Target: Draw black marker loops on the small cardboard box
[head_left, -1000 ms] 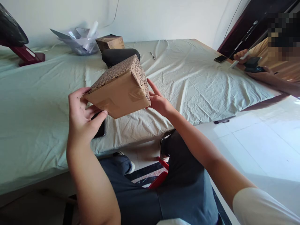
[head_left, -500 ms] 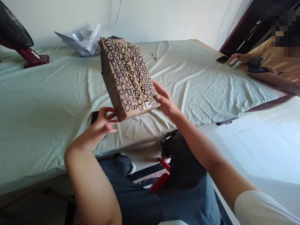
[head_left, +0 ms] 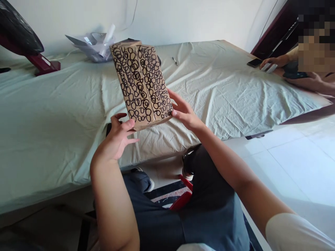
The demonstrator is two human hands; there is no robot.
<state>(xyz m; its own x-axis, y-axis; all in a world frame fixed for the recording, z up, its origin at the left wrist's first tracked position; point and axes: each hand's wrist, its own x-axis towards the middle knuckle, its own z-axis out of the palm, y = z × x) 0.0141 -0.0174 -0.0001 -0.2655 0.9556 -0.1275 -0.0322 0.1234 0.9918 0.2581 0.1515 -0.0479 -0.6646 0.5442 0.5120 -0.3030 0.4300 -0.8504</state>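
A pale green wrinkled sheet over a wide table (head_left: 52, 111) fills most of the frame. Above its near edge, at centre, a brown cardboard box scribbled all over with black circles (head_left: 141, 83) is held tilted, its patterned face toward the camera. The right hand (head_left: 183, 113) grips the box's lower right corner, thumb on the front and fingers behind. The left hand (head_left: 119, 137) props the lower left corner with its thumb, its fingers loosely spread beneath. At upper left stands a dark fan on a maroon base (head_left: 39, 61). Crumpled white papers (head_left: 94, 43) lie behind the box. At upper right, another person's hand (head_left: 274, 62) rests beside a black phone (head_left: 254, 62).
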